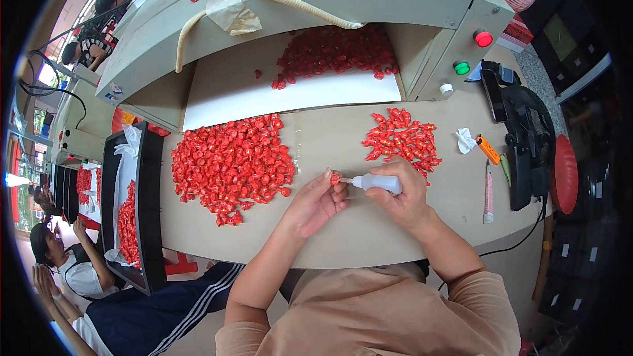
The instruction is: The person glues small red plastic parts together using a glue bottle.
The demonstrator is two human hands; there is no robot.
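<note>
Between the thumb and fingertips of my left hand [316,203] is a small red plastic piece [335,178], its round end turned to the right. My right hand [403,199] grips a translucent squeeze bottle [379,183] lying nearly level, its thin nozzle at the red piece; whether they touch is too small to tell. Left of my hands spreads a large heap of small red pieces [231,165]. Just beyond my right hand lies a smaller group of red pieces with pointed ends [402,137].
A grey machine housing [330,0] with more red pieces [336,53] inside stands at the back. Right are an orange-handled cutter [488,149], white tissue [465,140], a phone [492,95] and a black bag [529,145]. A black tray [153,211] stands left, near other people.
</note>
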